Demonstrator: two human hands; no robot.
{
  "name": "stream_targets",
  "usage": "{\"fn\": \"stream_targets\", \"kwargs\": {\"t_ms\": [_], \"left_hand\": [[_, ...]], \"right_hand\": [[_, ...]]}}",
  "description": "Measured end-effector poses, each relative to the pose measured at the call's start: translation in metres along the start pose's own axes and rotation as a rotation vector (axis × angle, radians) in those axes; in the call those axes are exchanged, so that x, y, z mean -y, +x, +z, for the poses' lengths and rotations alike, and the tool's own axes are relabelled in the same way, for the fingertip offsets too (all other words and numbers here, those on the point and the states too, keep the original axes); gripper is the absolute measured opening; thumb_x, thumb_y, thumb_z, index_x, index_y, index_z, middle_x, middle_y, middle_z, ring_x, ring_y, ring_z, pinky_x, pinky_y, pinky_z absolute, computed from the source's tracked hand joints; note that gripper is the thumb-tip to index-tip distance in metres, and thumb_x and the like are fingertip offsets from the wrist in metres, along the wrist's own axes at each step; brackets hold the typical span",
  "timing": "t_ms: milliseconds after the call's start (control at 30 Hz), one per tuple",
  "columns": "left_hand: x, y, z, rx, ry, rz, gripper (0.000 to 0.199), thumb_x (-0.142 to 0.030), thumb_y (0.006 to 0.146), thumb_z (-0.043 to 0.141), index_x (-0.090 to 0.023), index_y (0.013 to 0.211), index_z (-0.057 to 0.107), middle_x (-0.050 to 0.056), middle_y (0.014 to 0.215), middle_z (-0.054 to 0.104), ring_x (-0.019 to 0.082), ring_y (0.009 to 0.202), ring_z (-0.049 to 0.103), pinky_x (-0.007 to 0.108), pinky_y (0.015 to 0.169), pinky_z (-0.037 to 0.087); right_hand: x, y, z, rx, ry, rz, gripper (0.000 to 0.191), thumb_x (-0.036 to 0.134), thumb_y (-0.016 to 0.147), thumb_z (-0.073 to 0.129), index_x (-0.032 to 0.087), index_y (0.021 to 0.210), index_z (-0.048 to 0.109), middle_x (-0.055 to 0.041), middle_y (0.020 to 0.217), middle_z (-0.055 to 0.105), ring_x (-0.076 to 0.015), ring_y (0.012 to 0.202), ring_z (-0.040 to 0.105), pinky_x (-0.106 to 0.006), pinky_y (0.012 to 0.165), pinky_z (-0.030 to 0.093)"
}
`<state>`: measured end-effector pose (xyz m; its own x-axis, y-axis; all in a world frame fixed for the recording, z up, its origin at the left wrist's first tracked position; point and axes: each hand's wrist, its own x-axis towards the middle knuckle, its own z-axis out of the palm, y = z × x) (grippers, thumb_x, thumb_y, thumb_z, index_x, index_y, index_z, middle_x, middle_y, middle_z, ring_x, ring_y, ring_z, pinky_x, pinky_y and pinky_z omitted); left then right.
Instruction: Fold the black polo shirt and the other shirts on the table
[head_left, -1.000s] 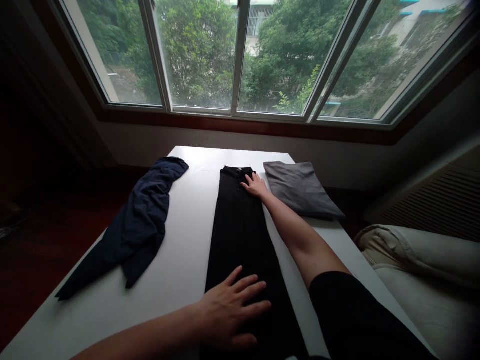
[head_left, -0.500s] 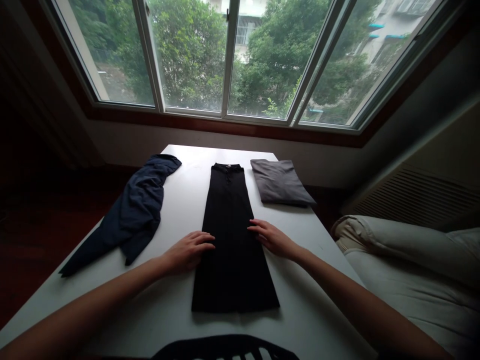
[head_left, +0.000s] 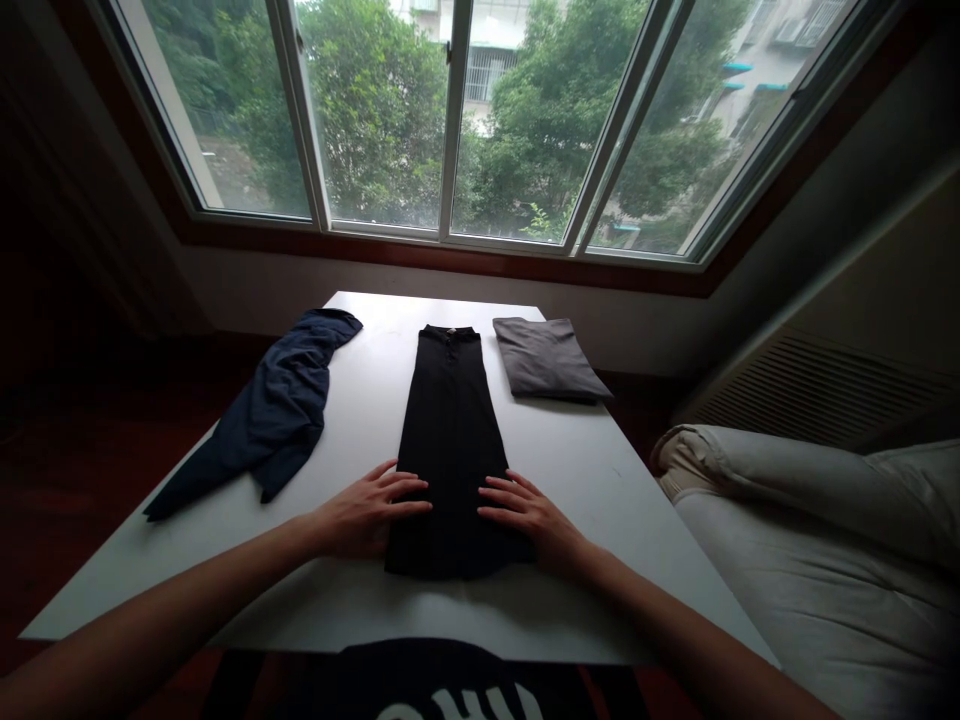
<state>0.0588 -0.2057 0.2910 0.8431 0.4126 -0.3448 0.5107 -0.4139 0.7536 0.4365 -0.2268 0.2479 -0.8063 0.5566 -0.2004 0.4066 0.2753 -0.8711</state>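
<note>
A long black shirt [head_left: 452, 430] lies flat on the white table [head_left: 360, 400], its sides folded in. Its neckline, with a small label and buttons, points towards the window. My left hand [head_left: 367, 510] rests on its left edge near the bottom, fingers spread and stretched over the cloth. On the opposite edge lies my right hand [head_left: 536, 520], also with fingers apart and flat on the fabric. Neither hand grips anything. The shirt's lower right corner is partly hidden by my right hand.
A crumpled navy garment [head_left: 277, 400] lies along the table's left side, partly over the edge. At the back right sits a folded grey garment [head_left: 551, 358]. A pale padded seat [head_left: 795, 540] stands right of the table; a window [head_left: 442, 235] is behind it.
My right hand has moved down the shirt's right edge and further onto the cloth. My left hand has shifted only slightly. The shirt's lower right part is now drawn inward, and the view has shifted a little.
</note>
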Motion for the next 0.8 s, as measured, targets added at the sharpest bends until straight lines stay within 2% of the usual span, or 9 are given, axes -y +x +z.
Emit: {"fn": "stream_targets", "kwargs": {"t_ms": [100, 233, 367, 533, 567, 633, 700, 767, 800], "left_hand": [[-0.002, 0.003, 0.008, 0.01, 0.024, 0.049, 0.074, -0.017, 0.083, 0.069, -0.034, 0.153, 0.052, 0.007, 0.161, 0.047, 0.032, 0.148, 0.042, 0.055, 0.129, 0.017], [-0.012, 0.0, 0.006, 0.029, -0.036, 0.049, 0.07, -0.008, 0.087, 0.061, -0.038, 0.15, 0.056, 0.001, 0.16, 0.05, 0.028, 0.147, 0.045, 0.049, 0.126, 0.028], [-0.029, -0.008, -0.019, 0.077, -0.232, -0.004, 0.063, -0.009, 0.092, 0.056, -0.039, 0.147, 0.059, -0.001, 0.15, 0.06, 0.024, 0.139, 0.053, 0.04, 0.12, 0.039], [-0.059, -0.014, -0.06, 0.166, -0.506, -0.063, 0.039, -0.027, 0.105, 0.047, -0.031, 0.137, 0.069, 0.004, 0.137, 0.069, 0.024, 0.126, 0.062, 0.034, 0.111, 0.045], [-0.065, -0.014, -0.067, 0.196, -0.558, -0.076, 0.037, -0.03, 0.105, 0.047, -0.028, 0.133, 0.071, 0.005, 0.132, 0.071, 0.024, 0.118, 0.065, 0.033, 0.106, 0.047], [-0.077, -0.015, -0.08, 0.279, -0.674, -0.078, 0.035, -0.038, 0.105, 0.048, -0.02, 0.115, 0.076, 0.008, 0.108, 0.075, 0.022, 0.093, 0.068, 0.029, 0.087, 0.053], [-0.087, -0.016, -0.091, 0.373, -0.817, -0.038, 0.042, -0.048, 0.104, 0.049, -0.016, 0.091, 0.073, 0.006, 0.079, 0.068, 0.017, 0.069, 0.058, 0.027, 0.067, 0.049], [-0.092, -0.019, -0.1, 0.419, -0.965, 0.017, 0.053, -0.058, 0.102, 0.048, -0.015, 0.076, 0.065, 0.004, 0.066, 0.056, 0.014, 0.061, 0.048, 0.026, 0.059, 0.044], [-0.093, -0.021, -0.102, 0.404, -1.02, 0.027, 0.057, -0.063, 0.1, 0.048, -0.015, 0.073, 0.063, 0.003, 0.065, 0.054, 0.014, 0.061, 0.047, 0.027, 0.058, 0.043]], "right_hand": [[-0.001, 0.0, 0.006, -0.031, 0.03, -0.014, 0.058, 0.012, 0.092, 0.059, 0.028, 0.148, 0.06, -0.0077, 0.154, 0.056, -0.0265, 0.146, 0.048, -0.052, 0.124, 0.035], [0.011, -0.007, 0.009, -0.066, 0.097, 0.045, 0.061, 0.009, 0.087, 0.062, 0.026, 0.145, 0.061, -0.0094, 0.152, 0.057, -0.0276, 0.146, 0.047, -0.05, 0.12, 0.04], [0.035, -0.013, -0.001, 0.012, 0.129, 0.08, 0.068, 0.002, 0.08, 0.059, 0.026, 0.143, 0.062, -0.0085, 0.151, 0.059, -0.0266, 0.143, 0.051, -0.047, 0.117, 0.043], [0.074, -0.016, -0.024, 0.116, 0.212, 0.112, 0.063, 0.002, 0.08, 0.06, 0.027, 0.136, 0.068, -0.0073, 0.138, 0.068, -0.0265, 0.13, 0.061, -0.043, 0.112, 0.046], [0.083, -0.017, -0.031, 0.143, 0.267, 0.118, 0.06, 0.003, 0.081, 0.061, 0.028, 0.135, 0.07, -0.0069, 0.134, 0.07, -0.0258, 0.125, 0.064, -0.041, 0.11, 0.048], [0.1, -0.018, -0.046, 0.238, 0.41, 0.112, 0.051, 0.008, 0.085, 0.062, 0.028, 0.132, 0.072, -0.0061, 0.125, 0.074, -0.0237, 0.116, 0.069, -0.037, 0.104, 0.051], [0.112, -0.019, -0.062, 0.363, 0.581, 0.076, 0.038, 0.018, 0.092, 0.063, 0.024, 0.129, 0.073, -0.0074, 0.118, 0.076, -0.0219, 0.107, 0.071, -0.032, 0.095, 0.054], [0.117, -0.02, -0.077, 0.444, 0.723, 0.018, 0.028, 0.033, 0.096, 0.065, 0.018, 0.117, 0.077, -0.0093, 0.105, 0.077, -0.0201, 0.094, 0.072, -0.028, 0.085, 0.056], [0.117, -0.019, -0.083, 0.448, 0.766, -0.018, 0.029, 0.04, 0.095, 0.067, 0.016, 0.108, 0.077, -0.0095, 0.097, 0.076, -0.0192, 0.088, 0.071, -0.027, 0.081, 0.056]]}}
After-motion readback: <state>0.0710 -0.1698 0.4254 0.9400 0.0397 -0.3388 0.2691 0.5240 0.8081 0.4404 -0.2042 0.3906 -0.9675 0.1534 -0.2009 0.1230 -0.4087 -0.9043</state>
